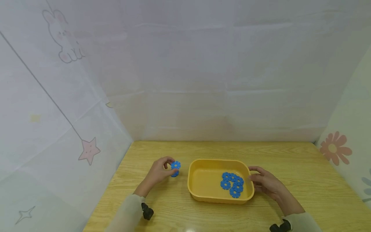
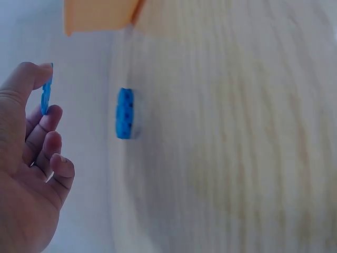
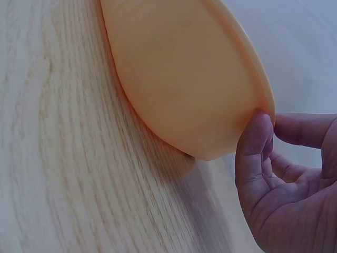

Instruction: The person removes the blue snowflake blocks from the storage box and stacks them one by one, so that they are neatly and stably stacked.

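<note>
Between thumb and fingers, my left hand [image 1: 159,171] pinches a blue flower-shaped plastic disc [image 2: 46,96], seen edge-on in the left wrist view. Just under it, a short stack of the same blue discs [image 2: 125,113] stands on the table, partly hidden by the thumb in the head view. At the right end of a yellow plastic basin [image 1: 208,197], my right hand [image 1: 268,184] grips the rim with its thumb and fingers. Several blue discs [image 1: 235,193] lie loosely overlapping on the right side of the basin floor.
The wood-grain table [image 1: 295,167] runs back to a pale cloth wall [image 1: 185,96]. Printed cloth with a rabbit and a star [image 1: 89,150] hangs on the left, and flower-patterned cloth on the right. Dark wrist cameras [image 1: 147,211] sit at both sleeves.
</note>
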`<state>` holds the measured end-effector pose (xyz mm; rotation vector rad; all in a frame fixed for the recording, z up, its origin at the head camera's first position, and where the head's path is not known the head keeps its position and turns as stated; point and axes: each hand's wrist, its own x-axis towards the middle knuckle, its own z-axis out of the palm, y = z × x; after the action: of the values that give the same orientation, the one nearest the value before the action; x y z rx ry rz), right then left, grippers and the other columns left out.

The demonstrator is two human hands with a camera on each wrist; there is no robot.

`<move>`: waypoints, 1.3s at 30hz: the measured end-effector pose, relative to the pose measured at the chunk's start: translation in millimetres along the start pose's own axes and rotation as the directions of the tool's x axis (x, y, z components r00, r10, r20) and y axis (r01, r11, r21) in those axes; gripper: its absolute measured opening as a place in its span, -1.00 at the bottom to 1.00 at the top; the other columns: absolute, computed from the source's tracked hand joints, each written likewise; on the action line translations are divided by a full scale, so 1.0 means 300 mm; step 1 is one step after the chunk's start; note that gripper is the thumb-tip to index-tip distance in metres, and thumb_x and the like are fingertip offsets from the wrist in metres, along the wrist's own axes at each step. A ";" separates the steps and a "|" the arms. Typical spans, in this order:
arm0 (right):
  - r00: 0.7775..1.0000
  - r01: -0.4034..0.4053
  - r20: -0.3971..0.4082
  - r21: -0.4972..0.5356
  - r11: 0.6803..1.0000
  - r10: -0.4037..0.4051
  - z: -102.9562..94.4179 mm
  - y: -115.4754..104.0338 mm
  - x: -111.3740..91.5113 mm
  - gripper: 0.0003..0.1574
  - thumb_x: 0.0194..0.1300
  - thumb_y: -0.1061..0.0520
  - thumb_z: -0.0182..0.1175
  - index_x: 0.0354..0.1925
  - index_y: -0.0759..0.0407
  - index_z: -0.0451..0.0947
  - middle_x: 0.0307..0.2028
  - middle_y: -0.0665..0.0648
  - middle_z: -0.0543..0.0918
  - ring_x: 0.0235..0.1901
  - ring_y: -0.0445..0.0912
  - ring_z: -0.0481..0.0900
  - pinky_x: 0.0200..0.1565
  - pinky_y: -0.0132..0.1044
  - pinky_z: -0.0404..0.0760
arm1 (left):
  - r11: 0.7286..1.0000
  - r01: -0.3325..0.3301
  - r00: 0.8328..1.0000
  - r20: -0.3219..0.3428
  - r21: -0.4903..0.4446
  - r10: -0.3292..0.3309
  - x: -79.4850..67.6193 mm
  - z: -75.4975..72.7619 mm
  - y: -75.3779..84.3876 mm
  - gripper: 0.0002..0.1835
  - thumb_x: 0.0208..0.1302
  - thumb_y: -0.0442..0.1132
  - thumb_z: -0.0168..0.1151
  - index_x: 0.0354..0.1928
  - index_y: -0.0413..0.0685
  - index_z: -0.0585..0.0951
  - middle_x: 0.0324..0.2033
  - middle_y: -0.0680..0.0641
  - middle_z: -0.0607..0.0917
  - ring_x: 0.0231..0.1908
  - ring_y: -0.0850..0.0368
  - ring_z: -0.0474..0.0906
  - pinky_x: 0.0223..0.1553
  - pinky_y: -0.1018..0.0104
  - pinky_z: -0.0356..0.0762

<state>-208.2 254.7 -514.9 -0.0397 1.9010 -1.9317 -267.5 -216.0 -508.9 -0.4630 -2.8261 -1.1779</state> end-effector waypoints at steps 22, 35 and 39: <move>1.000 -0.016 -0.007 0.005 1.000 0.016 -0.005 0.000 0.004 -0.16 0.48 0.12 0.19 0.50 0.34 0.02 0.00 0.19 0.68 -0.12 0.04 0.73 -0.13 -0.09 0.71 | 0.995 0.088 0.995 0.038 0.044 -0.090 -0.014 0.037 -0.118 -0.65 0.19 -0.07 0.52 -0.02 0.02 0.67 -0.22 0.07 0.63 -0.34 0.16 0.40 -0.31 0.27 0.42; 1.000 -0.002 0.010 0.003 1.000 0.002 -0.003 -0.001 0.002 -0.17 0.50 0.12 0.17 0.50 0.35 0.01 -0.03 0.16 0.69 -0.15 0.02 0.73 -0.16 -0.10 0.71 | 0.993 0.103 0.993 0.050 0.055 -0.105 -0.011 0.050 -0.120 -0.66 0.18 -0.10 0.53 -0.04 0.02 0.68 -0.21 0.07 0.63 -0.33 0.17 0.41 -0.27 0.25 0.43; 1.000 -0.001 0.012 0.007 1.000 0.001 -0.002 -0.003 0.000 -0.17 0.50 0.13 0.17 0.50 0.36 0.01 -0.03 0.17 0.69 -0.15 0.02 0.73 -0.16 -0.10 0.71 | 0.993 0.101 0.993 0.060 0.056 -0.104 -0.008 0.054 -0.125 -0.65 0.18 -0.10 0.53 -0.03 0.01 0.67 -0.19 0.06 0.63 -0.31 0.17 0.41 -0.24 0.24 0.44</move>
<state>-208.8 255.3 -514.0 -0.0482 1.8856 -1.9332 -275.0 -230.2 -546.7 -0.3626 -2.9595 -1.1203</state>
